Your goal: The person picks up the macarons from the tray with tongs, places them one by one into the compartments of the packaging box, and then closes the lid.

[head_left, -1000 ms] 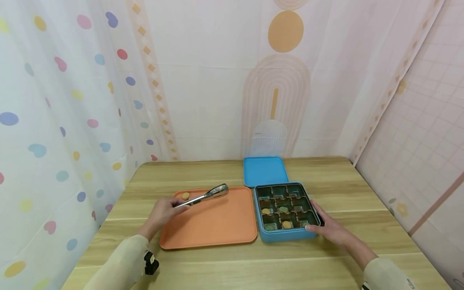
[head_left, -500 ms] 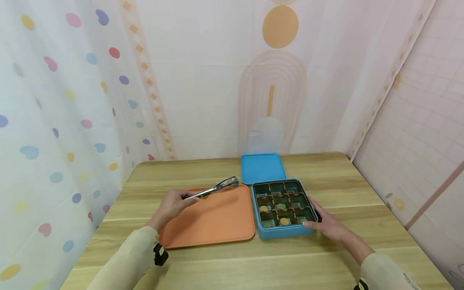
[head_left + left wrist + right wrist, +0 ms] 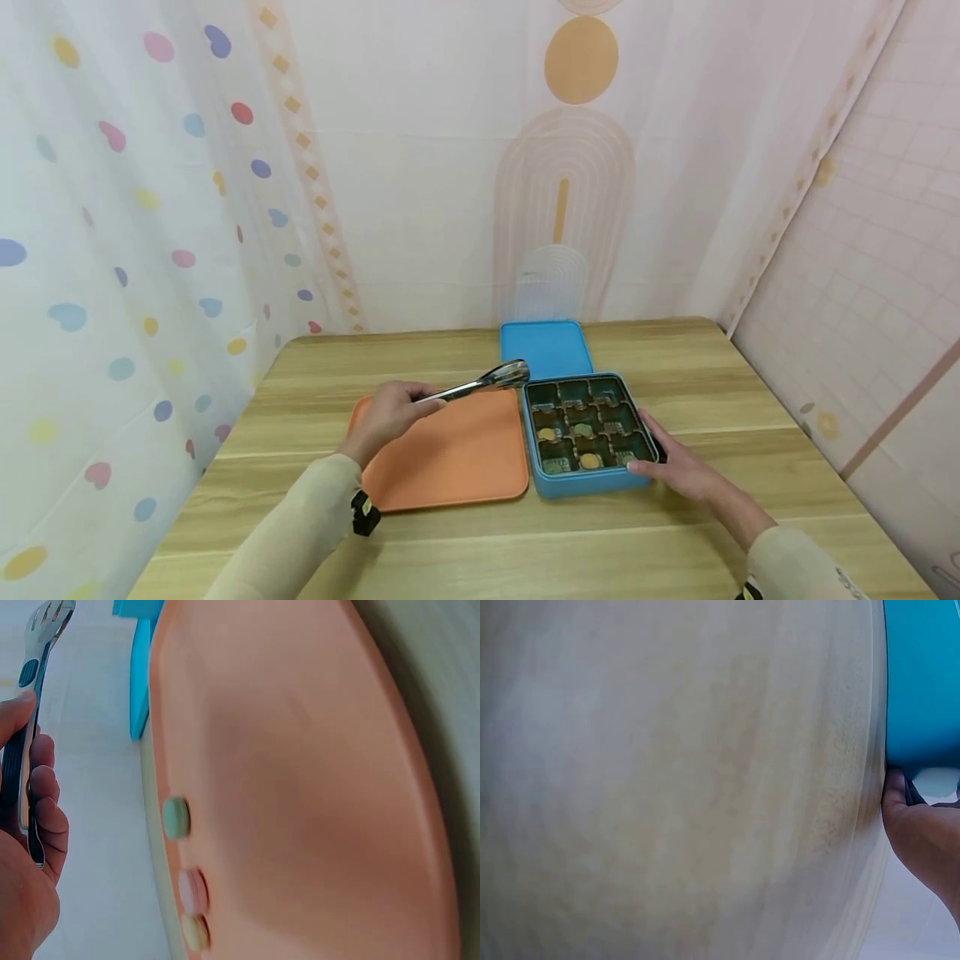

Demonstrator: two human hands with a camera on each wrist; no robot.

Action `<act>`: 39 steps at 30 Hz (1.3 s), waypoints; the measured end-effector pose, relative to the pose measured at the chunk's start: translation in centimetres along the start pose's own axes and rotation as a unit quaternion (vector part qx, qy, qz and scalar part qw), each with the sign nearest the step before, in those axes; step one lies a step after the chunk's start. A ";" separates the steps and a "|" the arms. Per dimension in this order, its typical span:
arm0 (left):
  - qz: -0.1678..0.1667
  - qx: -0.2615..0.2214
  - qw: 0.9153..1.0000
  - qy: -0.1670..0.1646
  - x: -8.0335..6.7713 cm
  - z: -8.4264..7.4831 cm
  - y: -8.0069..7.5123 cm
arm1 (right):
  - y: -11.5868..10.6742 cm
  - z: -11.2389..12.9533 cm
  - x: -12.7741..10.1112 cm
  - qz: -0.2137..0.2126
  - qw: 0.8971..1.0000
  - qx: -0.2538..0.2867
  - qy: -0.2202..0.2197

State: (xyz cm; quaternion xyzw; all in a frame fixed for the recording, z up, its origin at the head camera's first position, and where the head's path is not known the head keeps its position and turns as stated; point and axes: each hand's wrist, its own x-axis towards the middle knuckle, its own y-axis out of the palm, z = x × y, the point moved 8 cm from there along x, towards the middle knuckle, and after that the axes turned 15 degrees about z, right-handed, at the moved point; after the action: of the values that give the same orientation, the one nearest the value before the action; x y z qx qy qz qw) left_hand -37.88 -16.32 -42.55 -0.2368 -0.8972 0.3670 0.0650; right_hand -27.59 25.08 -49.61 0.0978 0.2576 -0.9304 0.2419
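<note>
The left hand point(image 3: 390, 412), fingers curled round the tongs point(image 3: 480, 384), has swung them from the tray point(image 3: 450, 467) toward the box point(image 3: 585, 483), which the right hand point(image 3: 675, 471) steadies with relaxed fingers.

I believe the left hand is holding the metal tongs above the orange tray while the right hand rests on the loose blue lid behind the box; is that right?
Not quite: the right hand rests against the open blue compartment box, not the flat blue lid, which lies untouched behind it. The head view shows this. The left hand does hold the metal tongs above the orange tray.
</note>
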 end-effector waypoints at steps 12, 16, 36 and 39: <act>0.028 -0.001 0.999 0.026 3.2 -4.0 3.1 | -0.1 0.1 0.0 0.000 1.000 0.010 -0.009; 0.039 -0.007 0.999 0.035 4.3 -5.4 4.5 | -0.1 0.2 0.1 -0.002 1.000 0.007 -0.011; 0.089 -0.001 0.992 0.091 6.6 -8.4 10.4 | -0.1 0.1 0.2 -0.006 1.000 0.009 -0.004; 0.091 -0.005 0.991 0.097 6.6 -8.4 10.8 | -0.1 -0.1 0.1 -0.005 1.000 0.014 -0.004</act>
State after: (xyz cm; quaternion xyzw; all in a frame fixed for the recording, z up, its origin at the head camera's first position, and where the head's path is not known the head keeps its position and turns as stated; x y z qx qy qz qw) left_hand -37.17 -1.21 -44.33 -0.3520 -0.8635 0.3418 0.1168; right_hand -27.75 25.12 -49.66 0.0961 0.2443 -0.9353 0.2374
